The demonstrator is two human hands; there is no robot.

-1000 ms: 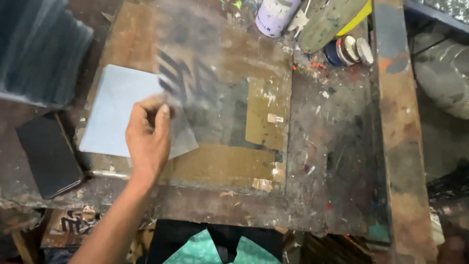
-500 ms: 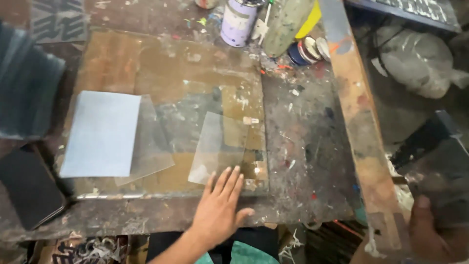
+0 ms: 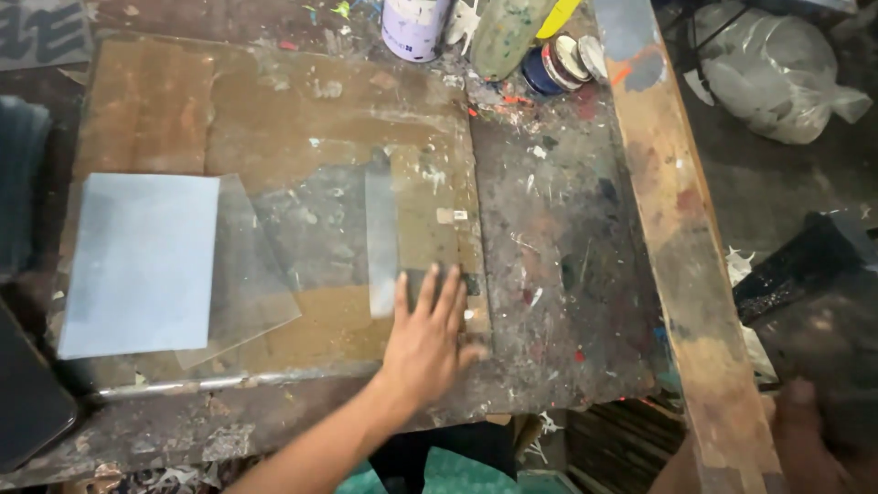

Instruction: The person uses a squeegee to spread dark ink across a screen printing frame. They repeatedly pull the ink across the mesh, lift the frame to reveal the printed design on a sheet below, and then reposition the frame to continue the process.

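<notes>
Clear glass pane (image 3: 416, 233) — flat on worktable (image 3: 549, 274).

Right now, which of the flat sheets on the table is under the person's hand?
The clear sheet at the middle: the left hand lies flat on its near edge. The pale blue sheet and the clear sheet beneath it lie untouched, further left.

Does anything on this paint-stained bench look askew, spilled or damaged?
One clear pane lies skewed under the pale blue rectangular sheet, its corner jutting out. The left hand presses flat on a second clear pane. Dried paint spatters the wooden workbench; nothing looks freshly spilled.
</notes>
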